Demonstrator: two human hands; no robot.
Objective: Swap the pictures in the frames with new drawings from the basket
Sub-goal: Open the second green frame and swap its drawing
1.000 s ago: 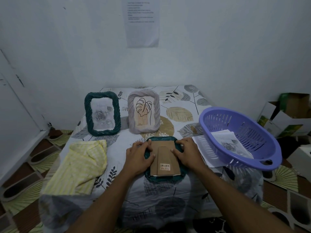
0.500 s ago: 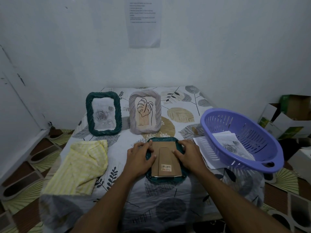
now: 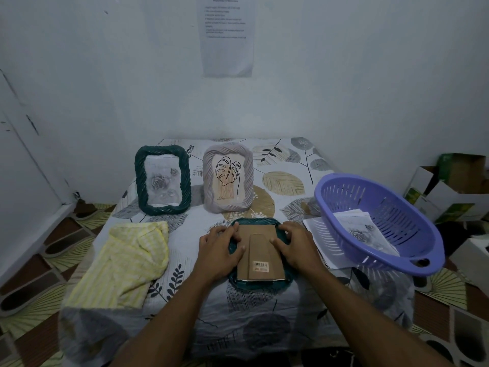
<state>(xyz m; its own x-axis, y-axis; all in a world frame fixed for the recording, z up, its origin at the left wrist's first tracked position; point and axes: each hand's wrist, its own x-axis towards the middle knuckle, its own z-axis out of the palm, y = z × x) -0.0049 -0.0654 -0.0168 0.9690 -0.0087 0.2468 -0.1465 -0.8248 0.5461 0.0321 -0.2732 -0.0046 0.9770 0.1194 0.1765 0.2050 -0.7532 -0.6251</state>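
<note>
On the table with the leaf-patterned cloth point(image 3: 185, 263), two frames stand upright at the far side: a dark green frame point(image 3: 140, 178) with a rose drawing and, just beside it on the right, a grey frame point(image 3: 228, 178) with a leaf drawing. A yellow cloth point(image 3: 127, 263) lies at the left. At the right a purple basket point(image 3: 412, 234) is tilted and holds rose drawings point(image 3: 362, 231); some sheets of paper point(image 3: 316, 229) lie under its near-left side. Nothing covers the middle of the table except the hands.

The third frame point(image 3: 260, 285), also dark green, lies face down in the middle near the front edge. Its brown cardboard back point(image 3: 260, 245) faces up, with a barcode sticker point(image 3: 261, 266) at the near end. Its long axis runs from the person toward the wall.

The left hand point(image 3: 218, 250) rests on the left edge of the back, and the right hand point(image 3: 296, 247) on the right edge. The fingers of both are lightly spread and a little bent, with the tips pressing on the cardboard.
</note>
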